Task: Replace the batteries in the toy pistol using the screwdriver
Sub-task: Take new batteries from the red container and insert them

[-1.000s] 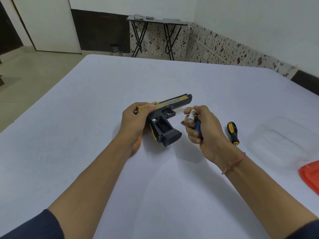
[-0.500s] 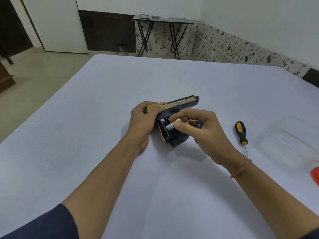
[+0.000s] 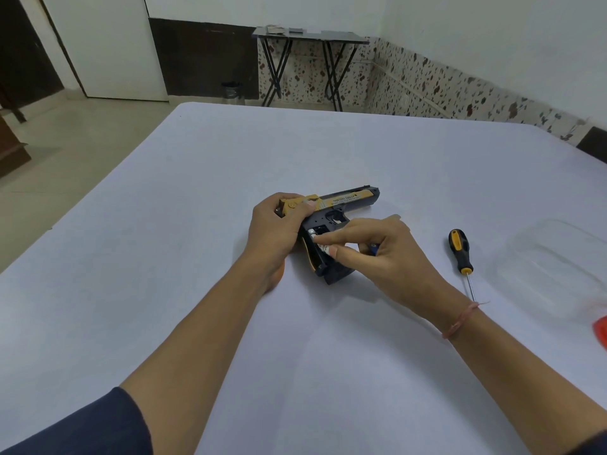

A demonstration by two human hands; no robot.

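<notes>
Near the middle of the frame, we see both hands meeting at the toy pistol (image 3: pixel 348 201). Our left hand (image 3: pixel 279 228) grips its rear end: the fingers are curled over the yellow back part and the palm side rests on the table (image 3: pixel 164 257). Our right hand (image 3: pixel 387 254) comes from the right. Its index finger lies nearly straight over a battery (image 3: pixel 318 242) and, with the thumb tip just below, it pinches this battery at the open compartment in the grip. The other fingers of this hand are curled in and hold a small blue thing (image 3: pixel 373 247); what it is, we cannot tell. A thin reddish thread (image 3: pixel 460 320) goes around the right wrist.

The pistol lies on its side on the table. Its long axis runs from left to right and rises a little, with the muzzle pointing to the right of the frame, while the grip points toward the lower edge.

Just right of the right hand, not touching it, lies the screwdriver (image 3: pixel 460 251), black and yellow handle up, thin shaft down. Further right is a clear plastic lid (image 3: pixel 558 267), and at the right edge a piece of something red (image 3: pixel 601 326).

The table has a plain white surface. Behind it, at the top, stand a folding table (image 3: pixel 308 36) with crossed legs, a small bin (image 3: pixel 231 91), a speckled low wall and a white door (image 3: pixel 105 44).
</notes>
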